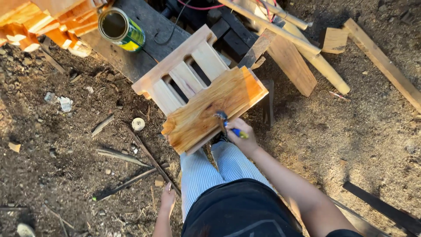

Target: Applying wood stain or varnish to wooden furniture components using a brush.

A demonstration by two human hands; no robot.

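Observation:
A glossy, orange-brown wooden panel lies across a pale slatted wooden frame. My right hand grips a paintbrush with a blue handle, its bristles resting on the panel's near right part. My left hand hangs at my side, away from the work, fingers loosely apart and holding nothing. An open tin can with a green and yellow label stands on a dark board at the far left of the frame.
Bare dirt ground with sticks, wood scraps and stones lies all around. Long pale planks and poles are heaped at the far right. Orange coated wood pieces are stacked at top left. A dark plank lies at lower right.

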